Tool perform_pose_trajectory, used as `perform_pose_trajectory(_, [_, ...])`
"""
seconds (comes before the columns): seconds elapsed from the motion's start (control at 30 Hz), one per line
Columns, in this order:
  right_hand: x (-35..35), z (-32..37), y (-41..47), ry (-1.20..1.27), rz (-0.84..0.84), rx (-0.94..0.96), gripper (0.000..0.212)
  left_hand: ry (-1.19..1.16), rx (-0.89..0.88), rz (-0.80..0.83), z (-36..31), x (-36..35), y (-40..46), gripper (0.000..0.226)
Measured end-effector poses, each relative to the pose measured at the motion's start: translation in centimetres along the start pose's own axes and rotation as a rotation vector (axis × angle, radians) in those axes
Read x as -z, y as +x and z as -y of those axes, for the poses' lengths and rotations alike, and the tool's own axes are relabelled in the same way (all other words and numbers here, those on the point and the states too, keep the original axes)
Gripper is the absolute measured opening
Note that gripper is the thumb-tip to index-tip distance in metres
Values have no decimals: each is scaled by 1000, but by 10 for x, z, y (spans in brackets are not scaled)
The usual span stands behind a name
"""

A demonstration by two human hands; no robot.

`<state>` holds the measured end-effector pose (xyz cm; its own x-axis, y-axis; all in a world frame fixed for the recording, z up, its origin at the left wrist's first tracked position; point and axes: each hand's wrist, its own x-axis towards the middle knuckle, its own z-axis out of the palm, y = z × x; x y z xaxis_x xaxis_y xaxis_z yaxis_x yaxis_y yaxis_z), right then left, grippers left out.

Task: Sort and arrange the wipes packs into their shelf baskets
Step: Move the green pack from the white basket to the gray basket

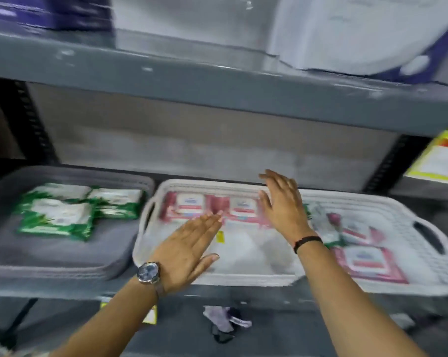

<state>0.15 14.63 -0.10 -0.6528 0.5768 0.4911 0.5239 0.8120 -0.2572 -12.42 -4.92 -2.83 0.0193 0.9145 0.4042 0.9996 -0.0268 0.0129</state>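
Observation:
Three baskets stand side by side on a grey shelf. The grey basket [63, 256] on the left holds green wipes packs [58, 215]. In the middle white basket [150, 210], pink wipes packs [189, 204] lie in a row along the back. The right white basket [423, 253] holds mixed pink packs [369, 261] and a green-edged pack [320, 222]. My left hand [186, 246], flat with fingers together, hovers over the middle basket and holds nothing. My right hand [284, 202] is spread open above the back right of that basket, empty. The frame is motion-blurred.
The shelf above [217, 83] carries large white and purple packages [346, 32]. A yellow-edged box [439, 161] sits at the far right. Dark slotted uprights [32, 119] frame the bay. Below the shelf lie a crumpled wrapper [225, 323] and a yellow label [150, 315].

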Motion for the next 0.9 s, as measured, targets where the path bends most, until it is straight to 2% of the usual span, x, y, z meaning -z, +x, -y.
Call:
perform_pose_trajectory(0.1, [33,-71,-33,-107,-10,-170,39,0,-81,1,-48,-22,34,70])
perform_pose_trajectory(0.23, [49,-133,-70,-233,202,-318,43,45,-144,75,-90,-50,66,73])
perform_pose_trajectory(0.43, [22,-143,-71,-26,410,-505,69,97,-173,214,-99,-76,75,75])
perform_pose_trajectory(0.57, [1,-138,-61,-109,488,-560,84,105,-184,267,-99,-78,74,73])
perform_pose_trajectory(0.63, [-7,-137,-60,-183,478,-569,90,111,-187,282,-100,-79,73,73])
perform_pose_trajectory(0.73, [-14,-133,-60,-227,381,-570,85,131,-190,277,-100,-78,72,74])
perform_pose_trajectory(0.9, [-1,-129,-57,-102,223,-651,74,170,-208,260,-99,-72,68,73])
